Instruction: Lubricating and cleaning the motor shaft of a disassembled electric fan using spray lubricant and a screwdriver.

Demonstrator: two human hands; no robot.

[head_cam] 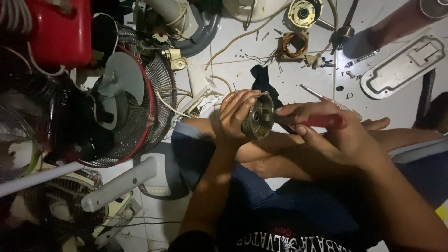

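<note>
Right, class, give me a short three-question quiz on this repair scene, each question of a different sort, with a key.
1. True or false: the left hand holds a round metal motor housing.
2. Multiple choice: the tool in the right hand has a handle that is A) red, B) yellow, C) green.
3. Fill in: the wire fan guard lies on the person's ___ side, on the white tiled floor.

Key: 1 true; 2 A, the red-handled screwdriver points into the housing; 3 left.
</note>
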